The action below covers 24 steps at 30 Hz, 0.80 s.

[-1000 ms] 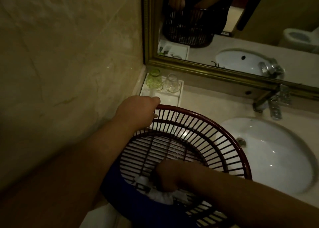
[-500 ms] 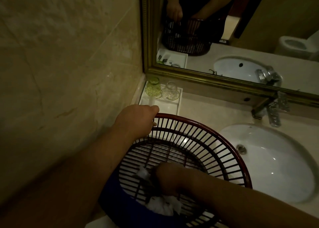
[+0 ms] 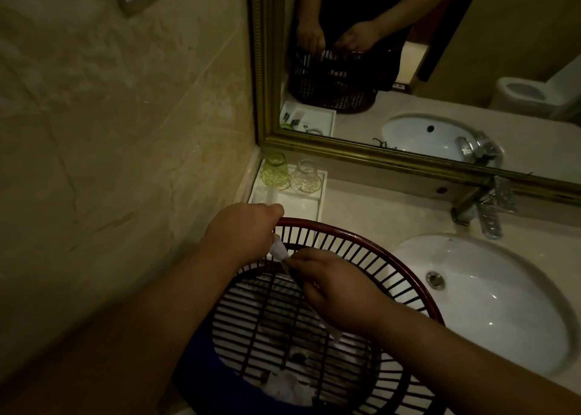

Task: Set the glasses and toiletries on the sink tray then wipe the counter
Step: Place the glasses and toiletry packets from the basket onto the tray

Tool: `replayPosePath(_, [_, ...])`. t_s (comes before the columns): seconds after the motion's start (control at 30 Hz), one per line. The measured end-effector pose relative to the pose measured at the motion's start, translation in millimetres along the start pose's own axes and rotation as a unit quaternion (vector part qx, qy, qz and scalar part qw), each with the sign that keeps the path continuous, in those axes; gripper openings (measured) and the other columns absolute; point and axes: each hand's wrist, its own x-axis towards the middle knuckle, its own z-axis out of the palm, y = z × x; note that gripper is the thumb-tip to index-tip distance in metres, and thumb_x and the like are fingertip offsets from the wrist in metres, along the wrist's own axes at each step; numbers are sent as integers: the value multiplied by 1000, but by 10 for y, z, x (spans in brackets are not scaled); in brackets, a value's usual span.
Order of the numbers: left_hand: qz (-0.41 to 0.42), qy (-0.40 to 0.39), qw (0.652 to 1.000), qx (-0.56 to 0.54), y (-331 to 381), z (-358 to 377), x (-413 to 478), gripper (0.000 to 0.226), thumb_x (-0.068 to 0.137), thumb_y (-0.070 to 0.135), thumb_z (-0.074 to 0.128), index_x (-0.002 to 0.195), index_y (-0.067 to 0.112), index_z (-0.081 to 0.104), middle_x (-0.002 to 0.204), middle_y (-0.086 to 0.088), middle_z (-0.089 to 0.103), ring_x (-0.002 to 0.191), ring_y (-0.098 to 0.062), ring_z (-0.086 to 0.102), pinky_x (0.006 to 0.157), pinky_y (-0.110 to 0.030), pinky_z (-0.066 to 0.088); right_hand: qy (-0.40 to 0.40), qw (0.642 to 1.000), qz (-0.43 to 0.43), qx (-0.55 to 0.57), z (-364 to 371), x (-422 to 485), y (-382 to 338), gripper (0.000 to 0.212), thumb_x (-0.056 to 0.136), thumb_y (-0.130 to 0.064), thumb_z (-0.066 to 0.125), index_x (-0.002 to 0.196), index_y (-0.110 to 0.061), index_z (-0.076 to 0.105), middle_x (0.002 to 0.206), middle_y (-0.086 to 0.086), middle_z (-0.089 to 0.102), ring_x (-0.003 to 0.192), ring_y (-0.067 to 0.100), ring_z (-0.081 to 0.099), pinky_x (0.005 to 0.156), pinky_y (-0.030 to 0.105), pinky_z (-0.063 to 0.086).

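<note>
White sachet (image 3: 278,251) diagonal in right hand (image 3: 339,292); left hand (image 3: 242,232) grips basket (image 3: 380,243)

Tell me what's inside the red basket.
White wrapped packets lie at the bottom of the basket. The right hand is over it, pinching a small white packet beside the left hand, which grips the rim. The right hand and forearm cover part of the floor.

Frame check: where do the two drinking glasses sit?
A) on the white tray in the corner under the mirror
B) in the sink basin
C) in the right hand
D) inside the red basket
A: the green glass and the clear glass stand side by side on the white tray; the left hand grips the basket rim and the right hand pinches a white packet.
</note>
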Motion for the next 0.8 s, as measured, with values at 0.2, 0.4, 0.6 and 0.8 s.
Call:
replayPosePath(0.2, [8,-9,1000,6,5,-35,-2,26,79,24,70,101,24,57,78,2,63,66,-20,60,56,-35,51,33,999,18,-6,-182,-81,39,45,97,-19,54,142,-23,59,137,-10,58,118,7,55,95,24,48])
replayPosePath(0.4, [-18,-8,999,-32,22,-43,-10,28,84,28,70,111,32,65,91,2,71,76,-21,65,68,-36,56,99,993,41,48,-239,-84,-48,51,94,-34,42,141,-25,60,140,-9,57,121,5,55,95,18,47])
replayPosePath(0.6, [-1,-8,1000,-4,9,-33,9,31,86,40,70,113,30,59,92,2,71,78,-24,67,64,-36,55,167,976,69,123,-374,160,-103,48,98,-12,54,145,-23,55,146,-9,51,118,-2,53,98,19,49])
replayPosePath(0.8, [-7,-17,1000,-4,5,-16,13,27,88,40,68,109,28,56,94,3,69,79,-21,66,63,-36,53,225,946,98,211,-755,562,-113,45,101,-14,52,144,-28,55,145,-10,51,115,2,59,91,22,53])
